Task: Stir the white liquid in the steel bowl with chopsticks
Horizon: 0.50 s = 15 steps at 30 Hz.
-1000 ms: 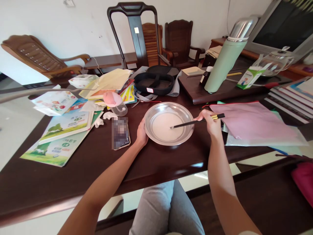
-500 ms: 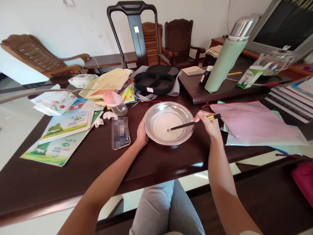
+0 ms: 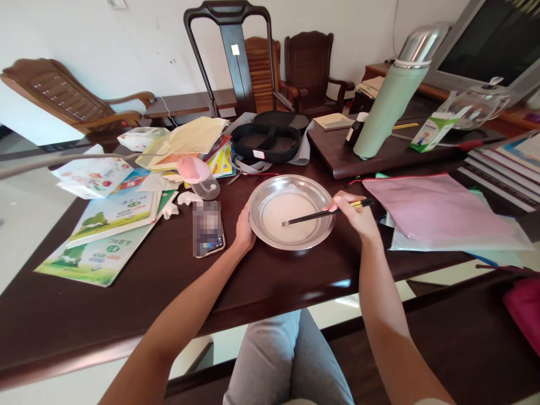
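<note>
Chopsticks (image 3: pixel 312 216) over pale liquid (image 3: pixel 291 205)

The right hand's (image 3: pixel 353 214) fingers pinch the chopsticks, tips at the liquid; the left hand (image 3: pixel 244 228) touches the left side of the metal bowl (image 3: pixel 291 242), finger closure unclear. The bowl sits on the dark surface (image 3: pixel 291 281), right of a phone (image 3: pixel 213 225). Farther back: green thermos (image 3: pixel 388 104), then a chair (image 3: pixel 238 70)

A white wall (image 3: pixel 147 39) backs the room above a pale floor (image 3: pixel 25 202). Brown wooden armchairs (image 3: pixel 310 70) stand near it, a tall dark chair (image 3: pixel 239 76) rises beyond the glossy dark bench (image 3: pixel 270 287), and light (image 3: pixel 341 283) gleams near the bench's front edge.
</note>
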Available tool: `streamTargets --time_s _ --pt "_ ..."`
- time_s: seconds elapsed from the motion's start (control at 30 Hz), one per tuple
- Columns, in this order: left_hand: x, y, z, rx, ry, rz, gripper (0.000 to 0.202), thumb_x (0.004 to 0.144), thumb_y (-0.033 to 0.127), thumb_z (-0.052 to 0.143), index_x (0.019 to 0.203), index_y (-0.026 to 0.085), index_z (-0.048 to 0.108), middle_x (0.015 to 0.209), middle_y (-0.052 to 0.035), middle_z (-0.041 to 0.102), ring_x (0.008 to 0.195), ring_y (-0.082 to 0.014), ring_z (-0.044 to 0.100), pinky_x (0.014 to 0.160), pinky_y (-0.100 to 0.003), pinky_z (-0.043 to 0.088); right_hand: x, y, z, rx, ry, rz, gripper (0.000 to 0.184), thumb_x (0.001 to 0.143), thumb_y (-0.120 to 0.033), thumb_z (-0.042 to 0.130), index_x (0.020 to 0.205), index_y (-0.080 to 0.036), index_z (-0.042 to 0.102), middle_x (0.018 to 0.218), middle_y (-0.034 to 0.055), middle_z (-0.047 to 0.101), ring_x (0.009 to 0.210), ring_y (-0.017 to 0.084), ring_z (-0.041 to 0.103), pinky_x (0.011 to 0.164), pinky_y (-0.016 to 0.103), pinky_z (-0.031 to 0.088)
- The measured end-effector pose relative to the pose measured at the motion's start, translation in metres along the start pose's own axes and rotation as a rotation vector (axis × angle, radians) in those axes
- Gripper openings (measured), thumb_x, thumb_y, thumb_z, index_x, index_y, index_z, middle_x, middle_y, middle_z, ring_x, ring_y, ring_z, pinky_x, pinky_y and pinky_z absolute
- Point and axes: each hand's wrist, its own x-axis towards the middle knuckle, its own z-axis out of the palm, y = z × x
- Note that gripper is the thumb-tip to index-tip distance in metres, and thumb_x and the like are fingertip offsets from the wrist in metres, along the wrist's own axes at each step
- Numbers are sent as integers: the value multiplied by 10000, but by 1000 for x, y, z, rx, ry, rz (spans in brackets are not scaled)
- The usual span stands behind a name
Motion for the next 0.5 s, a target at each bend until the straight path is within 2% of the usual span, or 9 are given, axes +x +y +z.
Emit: streamTargets --time_s 0.07,0.13,0.23,0.3,0.4,0.5 --pt "1 -1 -1 0 11 3 202 904 435 816 961 244 847 1186 -59 912 1399 -354 764 1239 -448 580 1 0 4 -38 -43 -6 611 922 -872 778 724 -296 824 817 53 862 844 299 846 852 453 647" --pt "1 -1 -1 4 14 8 220 898 441 820 983 241 854 1190 -54 912 1391 -350 766 1232 -443 585 2 1 4 -70 8 -15 625 912 -894 769 732 -298 817 817 49 862 864 300 845 888 462 646" --pt "2 -2 -3 14 5 23 264 881 456 834 1020 233 862 1226 -56 908 1407 -356 756 1239 -457 581 2 3 -2 -39 157 -20 654 917 -893 765 656 -293 765 712 31 806 749 276 816 864 453 641" --pt "3 -2 -4 18 2 32 270 868 464 843 1004 232 858 1237 -59 906 1424 -361 746 1255 -463 570 1 2 -5 8 181 -23 666 929 -874 769 610 -290 736 659 25 768 682 264 796 802 435 636" --pt "3 -3 -4 21 7 31 252 871 467 838 967 235 846 1215 -57 908 1437 -363 738 1269 -461 559 0 0 -2 15 46 -19 637 938 -846 782 630 -289 768 700 38 796 712 272 814 760 423 635" --pt "4 -3 -3 22 15 30 211 893 440 813 954 241 843 1170 -55 911 1450 -355 731 1276 -449 551 1 1 3 -39 -45 -32 603 932 -857 780 716 -297 822 808 50 858 830 293 843 826 440 647"
